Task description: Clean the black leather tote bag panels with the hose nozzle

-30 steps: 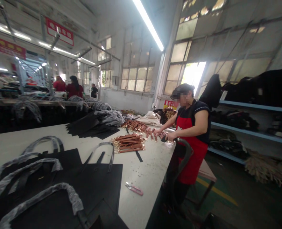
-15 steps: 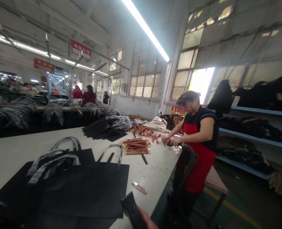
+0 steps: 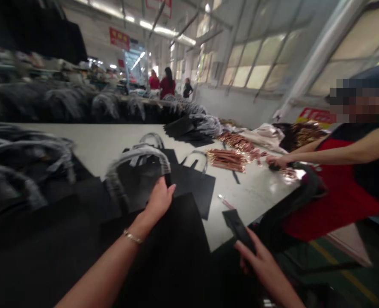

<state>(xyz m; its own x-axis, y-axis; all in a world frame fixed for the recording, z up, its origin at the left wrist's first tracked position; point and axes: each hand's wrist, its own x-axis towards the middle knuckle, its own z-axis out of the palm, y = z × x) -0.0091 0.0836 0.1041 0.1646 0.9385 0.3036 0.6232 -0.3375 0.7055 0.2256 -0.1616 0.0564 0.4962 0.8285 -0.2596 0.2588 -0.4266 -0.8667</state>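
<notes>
My left hand (image 3: pixel 160 197) is closed round the right end of a wrapped handle (image 3: pixel 134 153) on a black bag panel (image 3: pixel 179 231). To the right, over the table's front edge, my right hand (image 3: pixel 256 252) grips a dark flat-ended object (image 3: pixel 237 226); what it is, I cannot make out. Another black panel with an upright handle (image 3: pixel 192 184) lies behind my left hand. Small snips (image 3: pixel 225 202) rest on the table (image 3: pixel 260 201), just beyond the dark object.
Piled panels with wrapped handles (image 3: pixel 32 158) fill the left side. Brown straps (image 3: pixel 226 159) lie further back, near black pieces (image 3: pixel 185 130). At the right stands a person in a red apron (image 3: pixel 333 192), both hands at the table.
The view has swung left and down. My left hand has come into view, holding a handle. My right hand shows more fully, still with the dark object.
</notes>
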